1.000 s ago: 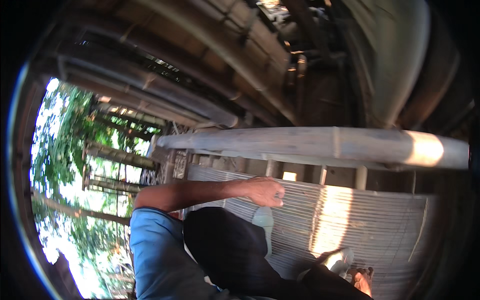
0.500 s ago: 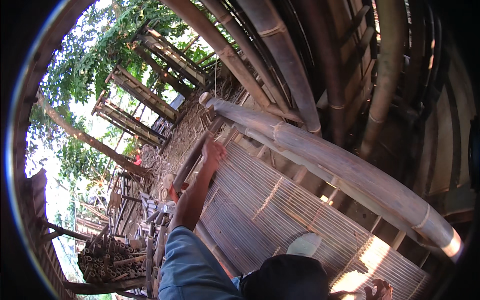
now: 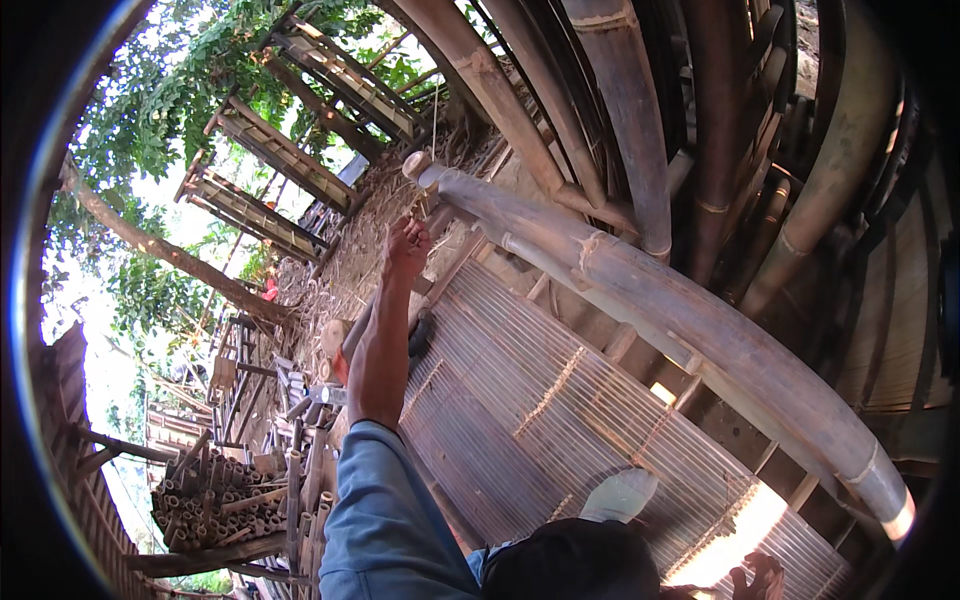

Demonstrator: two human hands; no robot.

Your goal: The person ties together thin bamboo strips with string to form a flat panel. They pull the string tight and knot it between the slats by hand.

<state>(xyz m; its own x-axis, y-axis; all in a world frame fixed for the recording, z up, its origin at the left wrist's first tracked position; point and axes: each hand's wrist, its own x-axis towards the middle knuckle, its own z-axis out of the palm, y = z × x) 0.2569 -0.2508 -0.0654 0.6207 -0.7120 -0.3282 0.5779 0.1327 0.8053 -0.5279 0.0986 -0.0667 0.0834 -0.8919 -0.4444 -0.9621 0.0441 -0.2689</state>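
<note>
My left arm, in a blue sleeve, reaches up past the left edge of a slatted bamboo panel [image 3: 490, 370]. At its end my left hand [image 3: 407, 245] is raised with fingers curled in; whatever they hold, if anything, is hidden. Below it, by the panel's edge, lies a small dark object [image 3: 421, 335] whose kind is unclear. At the lower right my right hand [image 3: 760, 577], partly cut off by the frame, is over the sunlit end of the panel, its bent fingers apart. A pale, rounded flat shape [image 3: 620, 495] lies on the slats beside a dark rounded form [image 3: 570, 560].
A thick bamboo pole [image 3: 680, 300] runs along the panel's far side. Several upright bamboo poles [image 3: 620, 110] lean behind it. Cut bamboo pieces [image 3: 215, 505] are stacked at the lower left. Bamboo frames [image 3: 285, 160] and trees stand beyond the bare ground.
My left hand has lifted away from the panel's upper corner, moving up and slightly left, its fingers curling in. The dark object by the edge now shows. My right hand stays about where it was.
</note>
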